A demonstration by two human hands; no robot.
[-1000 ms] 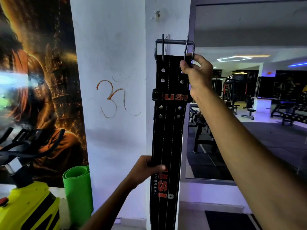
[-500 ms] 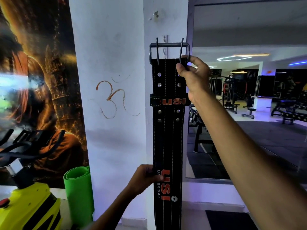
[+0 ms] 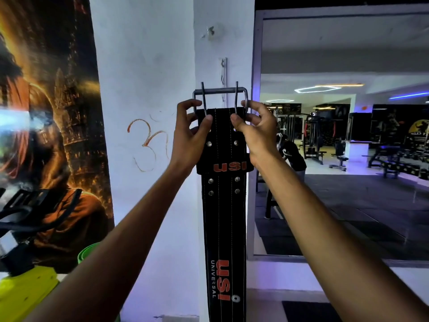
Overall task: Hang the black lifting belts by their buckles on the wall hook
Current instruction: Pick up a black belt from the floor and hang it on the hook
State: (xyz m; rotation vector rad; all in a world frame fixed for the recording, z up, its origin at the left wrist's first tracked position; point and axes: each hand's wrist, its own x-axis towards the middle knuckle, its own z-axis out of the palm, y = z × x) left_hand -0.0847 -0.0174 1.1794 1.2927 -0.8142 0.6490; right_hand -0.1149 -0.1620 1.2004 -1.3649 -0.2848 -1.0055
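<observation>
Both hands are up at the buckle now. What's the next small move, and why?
Probably lift the buckle a little and ease its top bar over the wall hook, then lower. The left hand and right hand pinch the buckle's two sides, and the black belt hangs straight below. The bar sits over the hook strip's lower end; whether it has caught cannot be told.

Both hands crowd the top of the black belt (image 3: 224,205): the left hand (image 3: 190,135) takes the buckle's (image 3: 220,98) left end, the right hand (image 3: 255,129) its right end, leaving only the middle bar bare. The wall hook strip (image 3: 223,75) sits just behind the buckle against the white pillar (image 3: 148,66), whose face left of the belt is open. The mirror frame (image 3: 256,66) hems in the right side, and a yellow exercise bike (image 3: 25,289) blocks the lower left.
</observation>
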